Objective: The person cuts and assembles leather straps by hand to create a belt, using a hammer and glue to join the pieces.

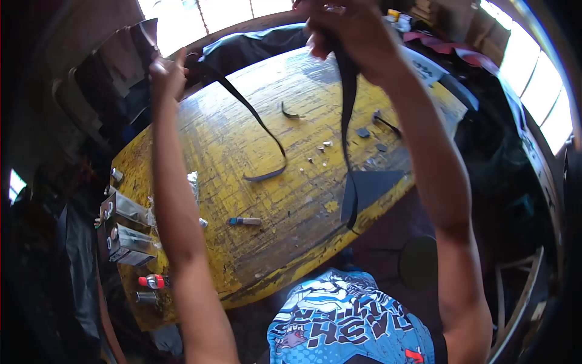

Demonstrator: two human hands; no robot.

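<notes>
Both arms are raised toward the top of the frame. The left hand (pixel 167 73), in the upper left, pinches the end of a thin dark strap (pixel 257 124); from there the strap runs down and right across the middle of the picture and curls to a loose end above the yellow table (pixel 242 158). The right hand (pixel 348 30), at the top centre, is closed around a wider black strip (pixel 348 97) that hangs straight down and widens into a flat black piece (pixel 364 191) near the table's right edge. Whether strap and strip are one length joined behind the hands is hard to say, since the fingers cover that part.

To do this step well, I would judge that both ends should stay firmly pinched and the material held taut and untwisted, high enough that the dangling ends do not drag through the scraps on the table.

The material looks black, limp and matte, like rubber or thin leather, narrow on the left and broader on the right.

On the worn, scratched tabletop lie small dark offcuts (pixel 364 132), a curved sliver (pixel 290 113) and a small blue-tipped tube (pixel 244 221). At the lower left edge sit metal blocks (pixel 124 233) and a red-capped item (pixel 153 281).
</notes>
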